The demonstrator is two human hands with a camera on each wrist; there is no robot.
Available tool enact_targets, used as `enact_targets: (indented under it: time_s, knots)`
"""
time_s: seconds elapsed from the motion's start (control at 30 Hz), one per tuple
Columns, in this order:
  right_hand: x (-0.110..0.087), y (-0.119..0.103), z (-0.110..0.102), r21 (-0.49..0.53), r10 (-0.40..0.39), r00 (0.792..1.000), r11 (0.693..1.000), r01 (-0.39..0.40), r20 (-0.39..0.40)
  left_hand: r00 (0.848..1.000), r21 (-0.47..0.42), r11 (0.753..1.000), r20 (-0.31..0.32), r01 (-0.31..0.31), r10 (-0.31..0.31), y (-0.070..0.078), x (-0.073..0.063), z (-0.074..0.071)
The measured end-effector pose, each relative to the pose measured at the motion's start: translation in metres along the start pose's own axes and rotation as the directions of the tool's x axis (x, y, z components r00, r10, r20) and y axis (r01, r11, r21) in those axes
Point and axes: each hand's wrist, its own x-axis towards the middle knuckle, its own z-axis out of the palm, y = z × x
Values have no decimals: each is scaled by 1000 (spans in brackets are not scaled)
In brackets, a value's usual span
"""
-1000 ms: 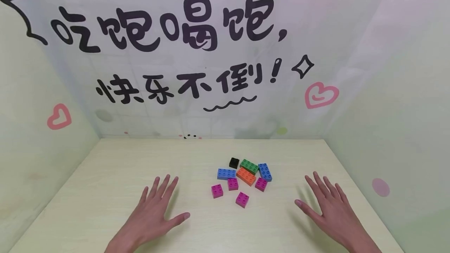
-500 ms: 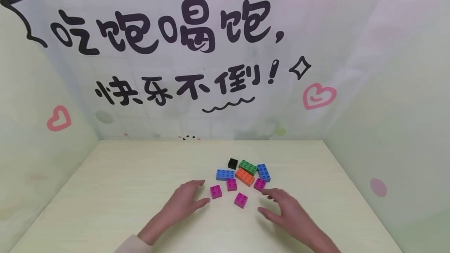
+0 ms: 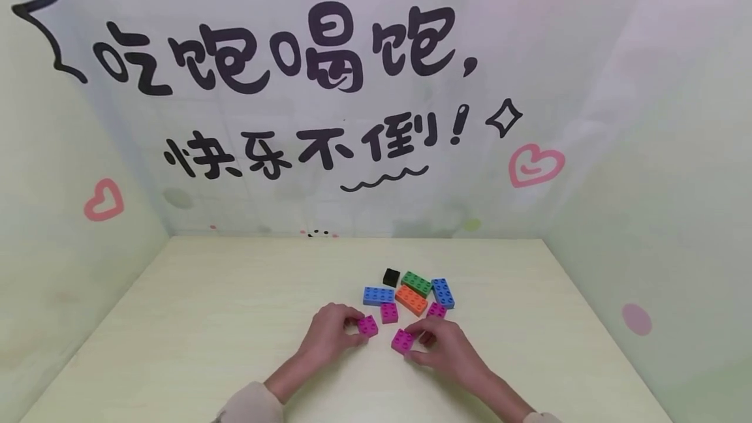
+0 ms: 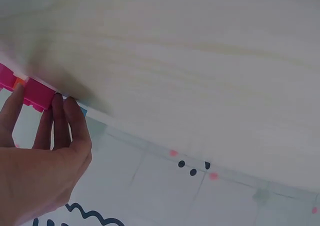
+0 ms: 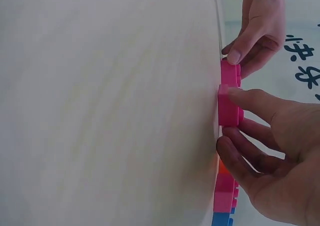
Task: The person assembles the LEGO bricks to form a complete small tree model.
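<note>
In the head view my left hand (image 3: pixel 329 337) pinches a magenta toy building brick (image 3: pixel 368 326) between thumb and fingers. The left wrist view has this brick (image 4: pixel 39 94) between the thumb and fingertips. My right hand (image 3: pixel 451 350) pinches a second magenta brick (image 3: pixel 402 342), nearest the front of the group. Seen from the right wrist, the thumb lies on one side of that brick (image 5: pixel 228 107), with curled fingers below. A third magenta brick (image 3: pixel 389 313) sits behind and between the hands. Another magenta brick (image 3: pixel 437 309) is partly hidden behind the right hand.
Just behind lie an orange brick (image 3: pixel 411 299), a green brick (image 3: pixel 416 283), a blue brick (image 3: pixel 378 296), another blue brick (image 3: pixel 443 293) and a small black brick (image 3: pixel 391 277). A printed wall (image 3: pixel 282 207) closes off the back of the pale wooden table (image 3: pixel 235 299).
Both hands have moved inward from the table's sides, where they were spread flat, to the magenta bricks. Each has taken hold of one; the left brick has shifted slightly right.
</note>
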Motion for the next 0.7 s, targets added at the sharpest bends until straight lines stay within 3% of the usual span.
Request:
enact_targets:
  time_s: [0.1, 0.2, 0.3, 0.4, 0.53, 0.7]
  knots:
    - [0, 0, 1, 5, -30, 1000, 1000, 30, 9, 1000, 21, 1000, -19, -9, 9, 1, 1, 3]
    - [1, 0, 1, 47, -40, 998, 998, 38, 41, 1000, -67, 997, -21, -23, 22, 4, 0, 1]
    - [2, 2, 2, 118, -31, 997, 993, 21, 77, 998, -200, 979, 23, -51, 57, 8, -1, -3]
    - [3, 4, 2, 172, -21, 995, 985, 5, 94, 988, -261, 961, 92, -93, 120, 12, -2, -7]
    - [5, 7, 3, 214, -17, 994, 977, -7, 110, 977, -221, 970, 159, -102, 139, 17, -4, -6]
    - [6, 7, 6, 234, -35, 992, 972, 7, 118, 976, -170, 981, 177, -96, 127, 18, -6, -2]
